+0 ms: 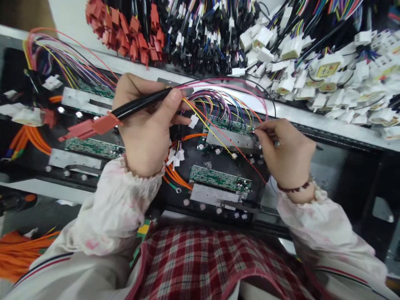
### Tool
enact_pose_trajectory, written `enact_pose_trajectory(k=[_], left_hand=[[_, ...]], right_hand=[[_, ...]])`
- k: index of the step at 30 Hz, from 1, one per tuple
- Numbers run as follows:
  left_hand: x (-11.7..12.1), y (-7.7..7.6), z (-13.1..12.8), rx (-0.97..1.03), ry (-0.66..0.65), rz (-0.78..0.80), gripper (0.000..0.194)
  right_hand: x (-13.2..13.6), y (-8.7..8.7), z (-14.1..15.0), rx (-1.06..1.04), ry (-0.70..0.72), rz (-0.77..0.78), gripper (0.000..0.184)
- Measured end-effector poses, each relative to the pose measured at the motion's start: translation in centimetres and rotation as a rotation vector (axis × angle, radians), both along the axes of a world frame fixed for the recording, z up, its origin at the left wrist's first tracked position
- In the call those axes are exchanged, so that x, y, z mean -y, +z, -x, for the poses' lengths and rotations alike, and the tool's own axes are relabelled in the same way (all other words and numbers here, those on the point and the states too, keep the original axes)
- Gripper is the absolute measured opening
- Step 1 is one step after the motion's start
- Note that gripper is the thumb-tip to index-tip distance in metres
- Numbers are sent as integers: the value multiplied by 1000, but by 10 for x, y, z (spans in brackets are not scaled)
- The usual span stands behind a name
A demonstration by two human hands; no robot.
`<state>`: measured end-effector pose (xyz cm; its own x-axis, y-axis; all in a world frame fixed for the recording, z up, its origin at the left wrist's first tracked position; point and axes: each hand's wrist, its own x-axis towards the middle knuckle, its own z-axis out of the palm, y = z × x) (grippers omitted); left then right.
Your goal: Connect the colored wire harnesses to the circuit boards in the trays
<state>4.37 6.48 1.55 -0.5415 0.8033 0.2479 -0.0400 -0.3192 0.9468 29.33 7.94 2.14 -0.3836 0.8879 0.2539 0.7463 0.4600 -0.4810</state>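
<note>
Pinching the black-sleeved cable (140, 104), the left hand (144, 129) holds it left of the wired green board (225, 123), red connector (90, 128) jutting leftward. At that board's right end, the right hand (286, 150) has its grip pressed together; whatever it pinches is hidden.

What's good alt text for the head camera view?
A person's left hand grips a black cable with a red connector; the right hand is at a wired green circuit board. Bunched white connectors lie beyond.
</note>
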Motion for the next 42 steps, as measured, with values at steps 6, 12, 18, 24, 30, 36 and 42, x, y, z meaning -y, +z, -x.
enact_pose_trajectory(k=[6,12,18,24,30,36,42], left_hand=[[-2,-3,2,30,-24,-77,27],[-3,0,0,144,-20,20,27],[0,5,1,76,-34,24,23],[-1,4,2,75,-27,-13,23],[-3,3,3,74,-5,-10,24],[-4,-1,4,73,26,40,29],[-6,1,3,50,30,14,27]], right_hand=[[-5,-14,2,-19,-33,-3,7],[-5,-17,3,-20,-55,-34,8],[-5,-16,4,-39,-40,46,9],[29,11,-32,146,9,40,12],[47,13,-52,170,54,185,12],[53,10,-51,147,84,263,9],[23,6,-39,21,-123,-53,7]])
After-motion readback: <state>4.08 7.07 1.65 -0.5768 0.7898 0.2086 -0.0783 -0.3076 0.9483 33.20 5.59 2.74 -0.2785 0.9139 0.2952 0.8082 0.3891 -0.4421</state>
